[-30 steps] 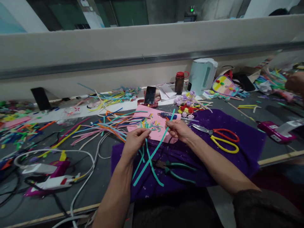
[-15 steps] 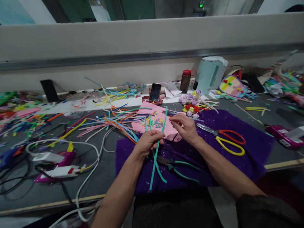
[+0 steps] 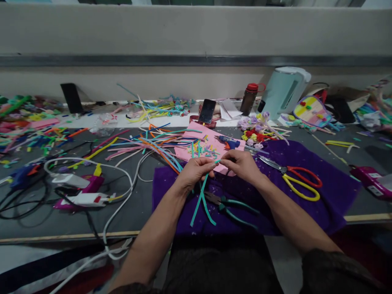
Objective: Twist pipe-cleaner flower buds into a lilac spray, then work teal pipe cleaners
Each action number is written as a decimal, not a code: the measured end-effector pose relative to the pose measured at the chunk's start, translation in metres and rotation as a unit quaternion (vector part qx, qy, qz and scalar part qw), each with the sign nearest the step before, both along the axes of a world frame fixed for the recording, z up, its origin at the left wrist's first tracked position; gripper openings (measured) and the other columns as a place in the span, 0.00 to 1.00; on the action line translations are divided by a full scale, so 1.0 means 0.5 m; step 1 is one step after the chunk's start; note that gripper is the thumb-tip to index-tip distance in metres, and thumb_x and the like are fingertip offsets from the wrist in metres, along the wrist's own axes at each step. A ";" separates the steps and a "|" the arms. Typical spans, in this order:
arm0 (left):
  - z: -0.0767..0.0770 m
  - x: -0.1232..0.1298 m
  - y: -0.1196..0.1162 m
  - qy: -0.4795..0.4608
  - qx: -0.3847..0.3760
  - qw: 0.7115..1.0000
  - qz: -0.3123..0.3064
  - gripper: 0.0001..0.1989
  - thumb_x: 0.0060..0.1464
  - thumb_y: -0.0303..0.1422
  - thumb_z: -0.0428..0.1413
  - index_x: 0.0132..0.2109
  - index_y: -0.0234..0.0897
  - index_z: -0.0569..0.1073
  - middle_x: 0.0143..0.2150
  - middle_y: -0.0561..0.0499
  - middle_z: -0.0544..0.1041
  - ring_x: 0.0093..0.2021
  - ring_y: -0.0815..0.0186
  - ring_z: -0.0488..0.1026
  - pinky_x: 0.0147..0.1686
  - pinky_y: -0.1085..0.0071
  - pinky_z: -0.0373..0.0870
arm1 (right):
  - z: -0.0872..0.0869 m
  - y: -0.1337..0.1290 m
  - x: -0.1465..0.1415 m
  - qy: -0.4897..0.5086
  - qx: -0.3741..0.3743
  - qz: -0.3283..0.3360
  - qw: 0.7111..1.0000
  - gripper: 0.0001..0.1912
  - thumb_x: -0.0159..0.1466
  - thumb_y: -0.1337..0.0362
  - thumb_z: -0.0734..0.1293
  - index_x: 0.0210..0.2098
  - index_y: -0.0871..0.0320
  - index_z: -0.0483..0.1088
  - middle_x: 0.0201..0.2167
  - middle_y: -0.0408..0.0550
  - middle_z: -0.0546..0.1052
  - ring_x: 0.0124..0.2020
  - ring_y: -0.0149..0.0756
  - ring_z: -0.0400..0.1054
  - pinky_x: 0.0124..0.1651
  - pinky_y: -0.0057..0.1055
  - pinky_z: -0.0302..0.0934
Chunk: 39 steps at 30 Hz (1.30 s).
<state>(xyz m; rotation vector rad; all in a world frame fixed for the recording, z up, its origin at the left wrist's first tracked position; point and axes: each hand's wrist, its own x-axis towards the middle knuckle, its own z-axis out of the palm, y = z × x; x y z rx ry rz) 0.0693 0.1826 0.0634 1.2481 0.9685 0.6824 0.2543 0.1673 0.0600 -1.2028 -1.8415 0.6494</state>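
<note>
Teal pipe cleaners (image 3: 201,199) hang crossed below my left hand (image 3: 197,168), which pinches them between thumb and fingers. My right hand (image 3: 241,165) pinches the upper end of one teal stem, close to the left fingertips, where it bends over to the right. Under the hands lie a purple cloth (image 3: 263,216) and a pink sheet (image 3: 191,132) scattered with short coloured snippets. Dark pliers with green handles (image 3: 234,206) rest on the cloth just below my hands. To the right are scissors (image 3: 290,175) with one red and one yellow handle.
Loose long pipe cleaners (image 3: 159,143) spread to the left. A blue glue gun (image 3: 229,143) lies behind my right hand. White cables (image 3: 133,183) and magenta power strips (image 3: 92,183) occupy the left. A phone (image 3: 207,111), a bottle (image 3: 249,100) and a kettle (image 3: 286,94) stand at the back.
My right hand has come left to meet the left hand and now grips the upper part of a teal pipe cleaner, which has bent over from upright. The whole view has shifted slightly.
</note>
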 end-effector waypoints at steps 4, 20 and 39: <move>-0.001 0.002 0.003 -0.034 0.037 0.997 0.051 0.12 0.39 0.37 0.60 0.30 0.33 0.71 0.18 0.55 0.70 0.18 0.75 0.64 0.19 0.79 0.56 | 0.003 0.000 -0.011 0.244 -0.237 0.050 0.939 0.12 0.52 0.57 0.67 0.24 0.61 0.67 0.16 0.40 0.69 0.14 0.25 0.60 0.15 0.21 0.51; -0.005 0.007 -0.006 -0.042 0.104 0.991 0.070 0.10 0.42 0.35 0.57 0.29 0.31 0.71 0.19 0.55 0.68 0.16 0.76 0.62 0.13 0.81 0.55 | -0.019 -0.019 -0.044 0.089 0.044 0.061 0.993 0.15 0.59 0.64 0.61 0.45 0.49 0.69 0.29 0.45 0.70 0.27 0.30 0.64 0.31 0.28 0.60; -0.001 0.013 -0.002 -0.083 -0.041 0.995 0.044 0.10 0.40 0.34 0.59 0.28 0.29 0.70 0.22 0.49 0.74 0.19 0.71 0.70 0.17 0.78 0.62 | 0.001 -0.025 -0.044 0.103 -0.025 0.037 0.994 0.11 0.57 0.62 0.63 0.40 0.57 0.68 0.26 0.44 0.73 0.24 0.30 0.65 0.28 0.26 0.59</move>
